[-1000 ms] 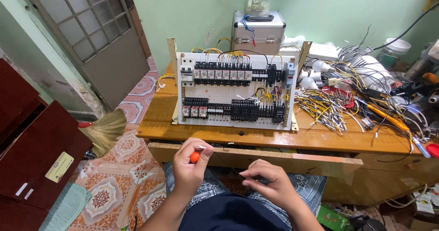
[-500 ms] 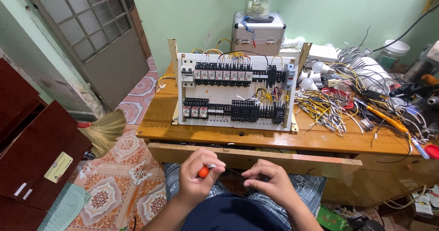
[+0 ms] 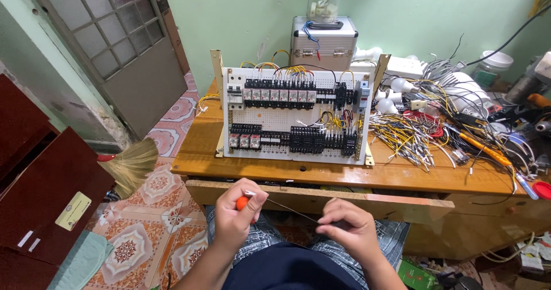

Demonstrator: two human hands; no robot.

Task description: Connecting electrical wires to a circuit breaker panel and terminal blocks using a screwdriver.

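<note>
Over the lap, the left hand (image 3: 240, 216) grips an orange-handled screwdriver (image 3: 243, 202) while right-hand fingers (image 3: 330, 228) pinch a thin grey wire (image 3: 290, 209); it could slip free before reaching the white perforated relay panel (image 3: 294, 116) on the wooden counter (image 3: 321, 172).

In front of you: wooden table (image 3: 321, 175) w/ a white perforated control panel (image 3: 295, 115) propped upright on it, rows of black relays & breakers, yellow/black wiring across it. Behind the panel, an aluminium case (image 3: 324, 43) w/ a clear jar (image 3: 325, 0) on top. Right of the panel: heap of yellow-tipped wires (image 3: 404, 138), white bulbs (image 3: 393, 95), an orange-handled tool (image 3: 482, 147), red lid (image 3: 542, 189) at the table edge. To your left: straw broom (image 3: 133, 165) on patterned floor tiles (image 3: 146, 232), dark red cabinet (image 3: 46, 192), grey door w/ glass panes (image 3: 115, 43).
</note>
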